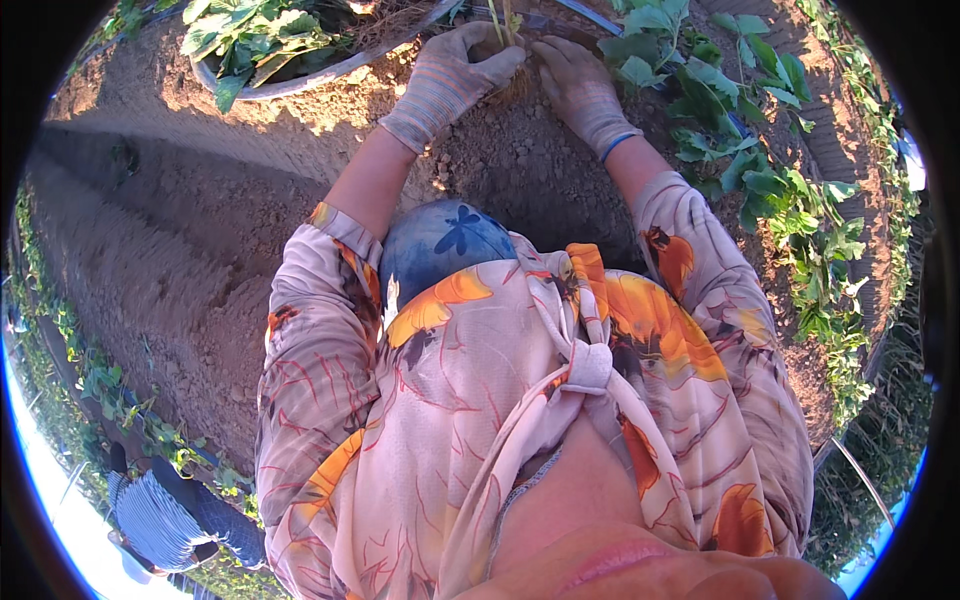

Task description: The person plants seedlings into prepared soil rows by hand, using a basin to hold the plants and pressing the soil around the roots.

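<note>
Both hands wear striped knit work gloves soiled with earth. My left hand [457, 79] is at a thin upright plant stem [507, 21] near the top of the view, its thumb and fingers curved around the stem's lower part. On the stem's other side, my right hand [577, 86] rests low against the soil [517, 150], its fingertips close to the stem base. Fine pale roots or dry fibres [514, 88] show between the hands. Whether either hand grips the stem is hard to tell.
A pale-rimmed basin [289, 90] full of cut leafy greens stands at upper left. Leafy vines [757, 176] run along the right, beside a thin blue tube or strip [589, 16]. A furrow [187, 180] lies at left. Another person in striped clothing [161, 517] is at lower left.
</note>
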The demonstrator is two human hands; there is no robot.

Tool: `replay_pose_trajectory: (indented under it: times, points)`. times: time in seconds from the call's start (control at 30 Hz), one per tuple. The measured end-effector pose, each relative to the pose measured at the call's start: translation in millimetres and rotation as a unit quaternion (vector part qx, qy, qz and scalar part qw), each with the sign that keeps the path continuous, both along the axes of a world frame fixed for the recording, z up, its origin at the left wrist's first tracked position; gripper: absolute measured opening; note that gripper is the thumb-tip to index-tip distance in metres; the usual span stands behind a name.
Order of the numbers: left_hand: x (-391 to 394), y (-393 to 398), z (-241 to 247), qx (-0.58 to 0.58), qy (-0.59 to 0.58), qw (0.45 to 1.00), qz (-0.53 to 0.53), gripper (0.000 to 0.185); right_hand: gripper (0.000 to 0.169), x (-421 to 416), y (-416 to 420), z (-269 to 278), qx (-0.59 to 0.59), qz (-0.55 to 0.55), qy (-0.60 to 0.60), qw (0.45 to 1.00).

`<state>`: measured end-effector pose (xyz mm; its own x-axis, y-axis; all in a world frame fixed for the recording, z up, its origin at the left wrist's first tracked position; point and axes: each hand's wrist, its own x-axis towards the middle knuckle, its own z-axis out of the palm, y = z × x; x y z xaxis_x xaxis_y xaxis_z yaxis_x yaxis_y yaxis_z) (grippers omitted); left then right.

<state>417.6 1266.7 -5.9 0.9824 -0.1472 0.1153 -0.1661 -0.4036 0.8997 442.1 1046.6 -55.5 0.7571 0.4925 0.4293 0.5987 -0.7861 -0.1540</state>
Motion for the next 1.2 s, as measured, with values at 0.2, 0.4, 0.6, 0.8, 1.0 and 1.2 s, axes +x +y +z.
replay_pose_trajectory:
  times: [0.2,0.4,0.6,0.8,1.0,1.2]
  points:
    - [3,-10,3,-0.304,0.078,0.949,-0.029,0.017,0.033,19,6,3,-0.058,0.027,0.051,0.997]
    - [15,-16,-7,-0.378,0.131,0.916,-0.008,0.021,0.037,47,27,-2,-0.194,-0.034,0.203,0.959]
    - [47,-20,-32,-0.154,0.079,0.985,0.011,0.043,0.055,34,33,47,-0.2,-0.031,0.254,0.946]
    - [59,-25,-41,0.173,0.008,0.985,-0.019,0.038,0.049,17,-11,12,-0.016,-0.077,0.132,0.988]
    - [64,-26,-40,0.298,-0.04,0.95,-0.086,0.039,0.034,26,31,49,-0.195,-0.11,0.277,0.935]
    - [78,-46,-68,0.346,-0.02,0.935,-0.074,0.039,0.038,50,28,-2,-0.118,-0.166,0.254,0.945]
